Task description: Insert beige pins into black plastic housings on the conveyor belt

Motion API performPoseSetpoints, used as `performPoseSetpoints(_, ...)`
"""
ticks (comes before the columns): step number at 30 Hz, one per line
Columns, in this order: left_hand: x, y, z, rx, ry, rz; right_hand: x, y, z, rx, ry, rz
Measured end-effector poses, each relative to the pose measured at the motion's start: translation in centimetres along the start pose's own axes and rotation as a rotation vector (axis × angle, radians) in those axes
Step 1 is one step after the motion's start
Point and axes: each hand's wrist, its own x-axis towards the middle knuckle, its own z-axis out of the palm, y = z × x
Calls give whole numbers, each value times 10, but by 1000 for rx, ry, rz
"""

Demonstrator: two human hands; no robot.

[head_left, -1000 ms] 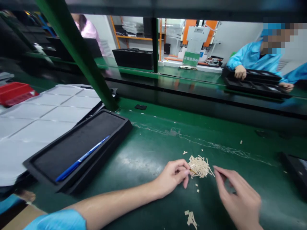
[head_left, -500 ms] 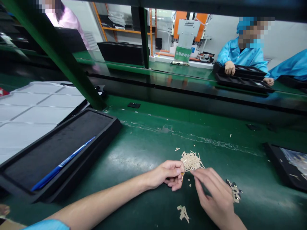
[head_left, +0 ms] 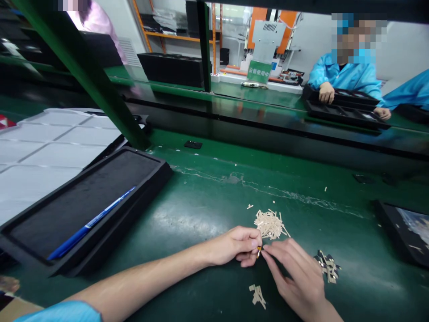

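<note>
My left hand pinches a small orange-and-white strip, which looks like a flexible circuit piece. The thumb and curled fingers hide most of it. From the right, my right hand meets it, thumb and forefinger pressed together at the strip's edge; whatever lies between those fingertips is too small to make out. Just beyond both hands is a loose pile of thin beige strips. A few beige pieces lie nearer to me. Beside my right hand sits a small heap of black and beige parts.
A black foam tray holding a blue pen stands at left, by white moulded sheets. At right, another black tray contains a plastic bag. A green post slants across. Co-workers sit beyond the bench.
My right hand's fingertips have closed in from the beige pile to the orange strip in my left hand. The whole view has shifted slightly.
</note>
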Motion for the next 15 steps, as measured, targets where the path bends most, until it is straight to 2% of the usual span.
performPoseSetpoints(10,-5,9,3,116,-25,-71,2,-4,-4,100,-98,35)
performPoseSetpoints(13,-5,6,2,158,-28,-60,4,-6,-4,162,-129,97)
performPoseSetpoints(15,-5,3,3,197,13,-25,6,-7,-5,221,-147,170)
